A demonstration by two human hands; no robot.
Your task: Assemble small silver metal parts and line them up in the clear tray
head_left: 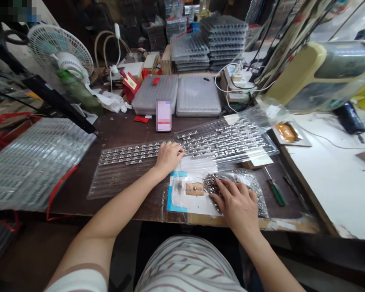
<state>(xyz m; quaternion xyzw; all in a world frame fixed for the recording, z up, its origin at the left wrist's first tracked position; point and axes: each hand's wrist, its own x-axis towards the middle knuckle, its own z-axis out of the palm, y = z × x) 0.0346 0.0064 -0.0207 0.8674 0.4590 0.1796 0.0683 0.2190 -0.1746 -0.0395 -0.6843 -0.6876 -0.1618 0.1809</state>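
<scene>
My left hand (pixel 169 157) rests where two clear plastic trays meet, its fingers curled together near small metal parts; what they hold, if anything, is hidden. The left tray (pixel 115 182) has several filled rows at its far side and bare grooves nearer me. Rows of the same shiny parts fill much of the right tray (pixel 228 140). My right hand (pixel 239 200) reaches into a pile of small metal parts (pixel 211 185) at the mouth of a clear bag (pixel 260 194), thumb and fingers apart. Left of the pile, a small wooden block (pixel 194 189) with a metal piece lies on white paper (pixel 178 200).
A phone (pixel 163 116) leans before two closed tray stacks (pixel 199 95). Stacked trays (pixel 33 162) with red ribbon stand left, near a fan (pixel 61 48) and a green bottle (pixel 77 89). A green-handled screwdriver (pixel 276 192) lies right, beside a white tabletop (pixel 343 182) bearing a beige machine (pixel 322 73).
</scene>
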